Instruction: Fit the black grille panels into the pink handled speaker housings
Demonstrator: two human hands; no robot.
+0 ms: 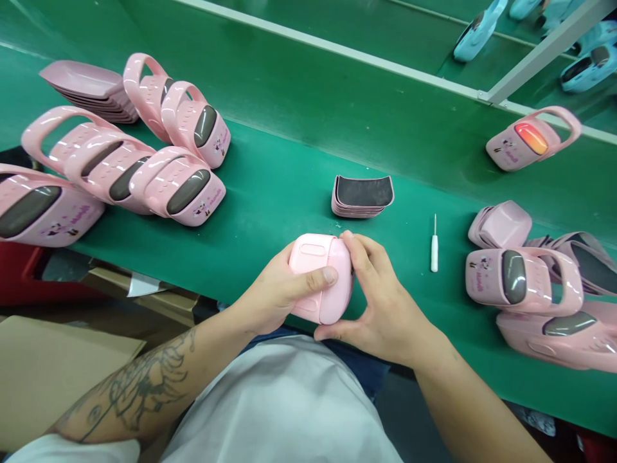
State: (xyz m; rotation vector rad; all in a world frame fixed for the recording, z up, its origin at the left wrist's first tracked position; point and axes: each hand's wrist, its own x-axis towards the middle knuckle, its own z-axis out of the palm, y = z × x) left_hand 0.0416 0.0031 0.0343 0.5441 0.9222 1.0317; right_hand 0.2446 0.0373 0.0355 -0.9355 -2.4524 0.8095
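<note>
Both my hands grip one pink plastic housing [321, 276] at the near edge of the green bench [299, 116]. My left hand [277, 292] wraps its left side with the thumb laid across the front. My right hand [373, 302] closes round its right side, fingers over the top and thumb underneath. A small stack of dark curved lens panels [362, 195] lies just beyond the housing. A white-handled pick tool [434, 247] rests to the right of my right hand.
Several finished pink handled units [144, 173] crowd the left, with stacked pink shells [89, 90] behind. More pink units [523, 276] and shells [501, 225] lie at right; one unit [530, 138] glows orange. Blue units [479, 29] sit beyond a white rail [337, 48]. A cardboard box [53, 366] is at lower left.
</note>
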